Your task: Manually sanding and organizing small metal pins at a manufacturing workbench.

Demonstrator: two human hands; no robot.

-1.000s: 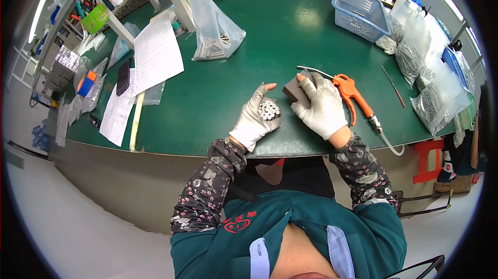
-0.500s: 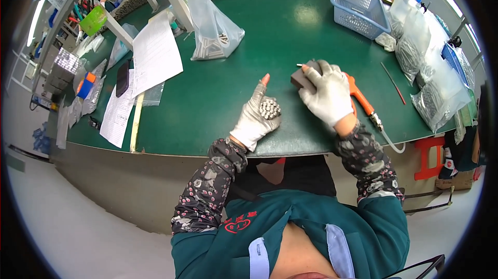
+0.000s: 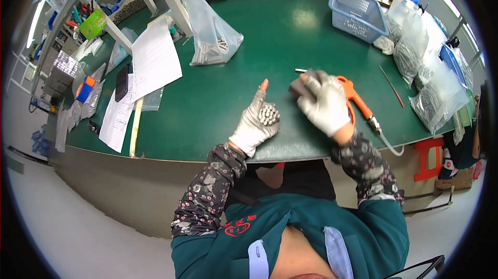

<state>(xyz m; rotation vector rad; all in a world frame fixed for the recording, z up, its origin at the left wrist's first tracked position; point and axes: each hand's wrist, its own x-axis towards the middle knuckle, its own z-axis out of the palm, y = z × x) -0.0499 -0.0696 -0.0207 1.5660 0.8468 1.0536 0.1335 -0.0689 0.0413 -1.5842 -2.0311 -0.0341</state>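
Observation:
My left hand [image 3: 255, 126], in a white glove with a bare thumb tip, is closed around a bundle of small metal pins [image 3: 269, 115], their ends showing. My right hand [image 3: 327, 103], gloved too and slightly blurred, grips a dark grey-brown block [image 3: 299, 89] at the table surface. Just beyond the block lies a thin metal pin [image 3: 300, 70]; its far end runs close to the right fingers. An orange air blow gun [image 3: 358, 98] with a pale hose rests right beside that hand, partly hidden by it.
A clear bag of metal tubes [image 3: 213, 45] stands at back left, near paper sheets [image 3: 155, 61] and a phone [image 3: 122, 83]. At back right is a blue basket [image 3: 358, 17]. Bags of parts [image 3: 436, 102] line the right edge, with a thin red-handled tool [image 3: 395, 92] nearby.
The right hand and block have shifted slightly left and toward me, and more of the metal pin shows beyond them. The left hand stays in about the same place with its bundle.

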